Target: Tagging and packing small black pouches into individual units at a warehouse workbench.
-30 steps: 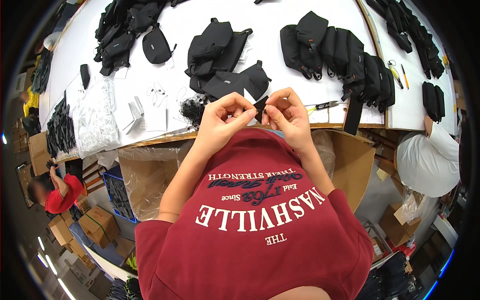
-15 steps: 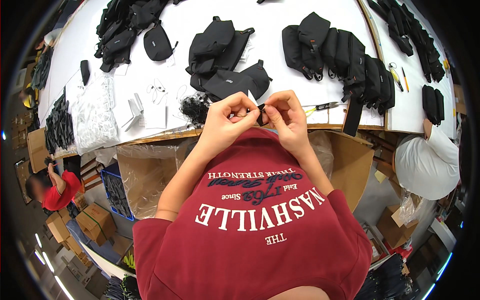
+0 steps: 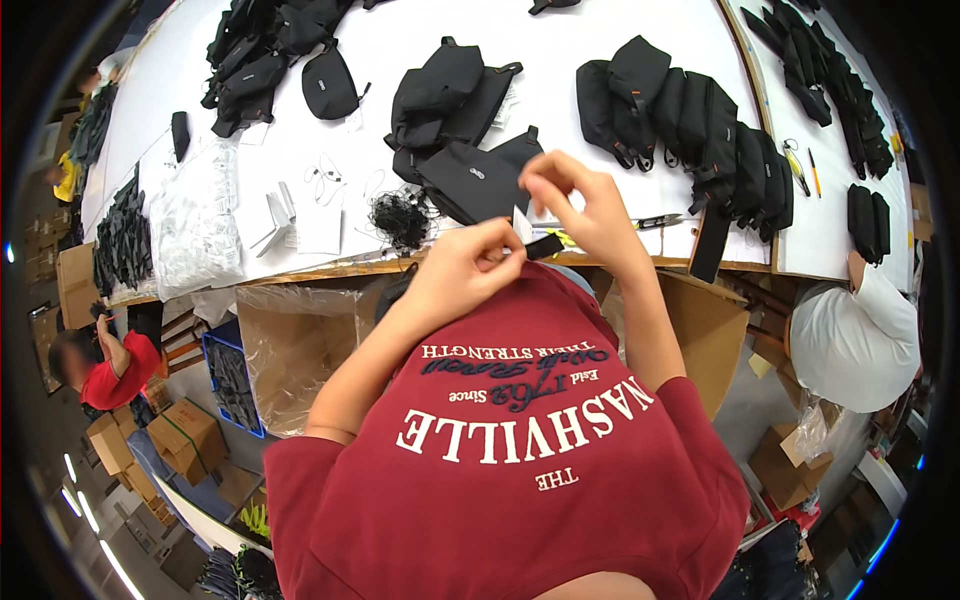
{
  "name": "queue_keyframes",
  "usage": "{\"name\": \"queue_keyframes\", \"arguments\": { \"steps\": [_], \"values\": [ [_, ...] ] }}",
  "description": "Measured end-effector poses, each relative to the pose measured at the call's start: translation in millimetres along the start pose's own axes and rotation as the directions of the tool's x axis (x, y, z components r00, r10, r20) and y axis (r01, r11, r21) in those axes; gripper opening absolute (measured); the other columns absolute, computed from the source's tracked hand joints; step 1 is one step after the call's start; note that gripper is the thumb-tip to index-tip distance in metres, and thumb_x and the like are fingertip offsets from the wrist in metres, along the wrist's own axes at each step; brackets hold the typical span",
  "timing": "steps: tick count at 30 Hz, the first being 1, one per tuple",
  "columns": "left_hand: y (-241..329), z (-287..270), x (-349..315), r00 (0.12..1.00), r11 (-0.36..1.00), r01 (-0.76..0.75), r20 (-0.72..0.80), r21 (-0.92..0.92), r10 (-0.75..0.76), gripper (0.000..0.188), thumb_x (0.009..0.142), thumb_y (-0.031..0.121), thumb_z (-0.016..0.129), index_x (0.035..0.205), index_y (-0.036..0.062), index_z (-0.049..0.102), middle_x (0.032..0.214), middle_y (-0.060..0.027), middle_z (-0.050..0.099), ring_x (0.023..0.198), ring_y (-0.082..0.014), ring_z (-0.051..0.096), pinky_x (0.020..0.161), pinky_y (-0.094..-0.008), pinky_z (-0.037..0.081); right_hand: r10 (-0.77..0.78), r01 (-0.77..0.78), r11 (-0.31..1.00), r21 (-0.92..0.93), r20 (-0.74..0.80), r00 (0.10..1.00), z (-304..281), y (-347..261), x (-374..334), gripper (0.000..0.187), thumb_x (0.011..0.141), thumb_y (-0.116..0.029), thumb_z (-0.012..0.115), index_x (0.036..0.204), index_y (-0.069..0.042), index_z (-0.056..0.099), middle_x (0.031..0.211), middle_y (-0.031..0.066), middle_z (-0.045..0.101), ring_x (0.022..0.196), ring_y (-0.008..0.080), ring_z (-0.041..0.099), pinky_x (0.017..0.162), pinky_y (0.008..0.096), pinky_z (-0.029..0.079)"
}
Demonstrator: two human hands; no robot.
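My left hand [image 3: 470,268] is closed at the table's front edge, fingertips pinching a small black fabric strap [image 3: 545,247] with a white paper tag [image 3: 522,224] beside it. Higher and to the right, my right hand [image 3: 585,205] has its fingers curled in a pinch, apart from the strap; whatever lies between them is too small to make out. Just beyond both hands lies a black pouch [image 3: 470,185], part of a small pile of pouches [image 3: 440,95]. A tangle of black cords [image 3: 400,218] sits left of that pouch. Pointed snips [image 3: 660,221] with yellow handles lie partly behind my right wrist.
A row of black pouches [image 3: 690,120] runs along the right, another heap [image 3: 250,85] at far left. White folded cards [image 3: 275,222] and a clear plastic stack [image 3: 195,225] lie left. Below stand cardboard boxes [image 3: 290,335]. Co-workers appear at left [image 3: 125,370] and right [image 3: 850,340].
My right hand has drawn away from my left, upward and to the right. My left hand has dropped slightly, and more of the black strap shows in its fingers.
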State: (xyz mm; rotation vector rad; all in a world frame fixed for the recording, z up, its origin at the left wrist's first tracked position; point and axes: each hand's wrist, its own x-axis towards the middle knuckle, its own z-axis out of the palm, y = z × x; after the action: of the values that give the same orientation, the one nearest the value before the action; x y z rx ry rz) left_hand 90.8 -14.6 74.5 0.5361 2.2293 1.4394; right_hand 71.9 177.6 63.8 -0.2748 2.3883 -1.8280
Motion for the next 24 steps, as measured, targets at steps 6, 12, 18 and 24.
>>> {"name": "queue_keyframes", "arguments": {
  "steps": [6, 12, 18, 24],
  "values": [
    [-4, 22, -1, 0.971, 0.974, -0.209, 0.133, 0.083, 0.197, 0.008, 0.078, 0.006, 0.065, 0.082, 0.0019, 0.06, 0.062, -0.0058, 0.052, 0.051, -0.0134, 0.048, 0.049, -0.0266, 0.039, 0.049, 0.171, 0.709, -0.684, 0.29, 0.956, 58, 62, 40, 0.06, 0.068, -0.037, 0.075, 0.115, -0.006, 0.058, 0.114, 0.0165, 0.059, 0.107, 0.0315, 0.055, 0.091, 0.0391, 0.045],
    [-35, 2, -3, 0.907, 0.924, -0.257, -0.258, 0.284, 0.331, 0.029, 0.076, 0.007, 0.07, 0.101, 0.0027, 0.058, 0.102, -0.0094, 0.059, 0.097, -0.0265, 0.055, 0.085, -0.0338, 0.042, 0.018, 0.005, 0.891, -0.454, 0.047, 0.999, 29, 46, 22, 0.022, 0.084, -0.015, 0.059, 0.098, -0.001, 0.068, 0.081, 0.0192, 0.066, 0.072, 0.033, 0.065, 0.069, 0.0374, 0.05],
    [-52, -13, 2, 0.894, 0.686, -0.291, -0.066, 0.667, 0.443, 0.038, 0.066, 0.008, 0.071, 0.101, 0.0036, 0.057, 0.109, -0.0103, 0.057, 0.111, -0.0294, 0.049, 0.099, -0.0436, 0.035, -0.009, 0.023, 0.976, -0.215, 0.067, 0.998, 8, -4, -12, 0.019, 0.085, -0.013, 0.059, 0.098, 0.0, 0.067, 0.074, 0.0172, 0.065, 0.062, 0.0273, 0.062, 0.061, 0.0314, 0.048],
    [-35, -19, 8, 0.928, 0.723, -0.349, 0.114, 0.596, 0.355, 0.051, 0.062, 0.003, 0.067, 0.111, -0.0005, 0.052, 0.114, -0.0196, 0.053, 0.118, -0.0403, 0.041, 0.106, -0.0475, 0.028, -0.056, 0.061, 0.964, -0.259, 0.025, 0.998, 9, -23, -29, 0.017, 0.084, -0.012, 0.06, 0.096, -0.002, 0.067, 0.079, 0.0165, 0.065, 0.07, 0.0321, 0.063, 0.065, 0.0363, 0.049]
  ]
}}
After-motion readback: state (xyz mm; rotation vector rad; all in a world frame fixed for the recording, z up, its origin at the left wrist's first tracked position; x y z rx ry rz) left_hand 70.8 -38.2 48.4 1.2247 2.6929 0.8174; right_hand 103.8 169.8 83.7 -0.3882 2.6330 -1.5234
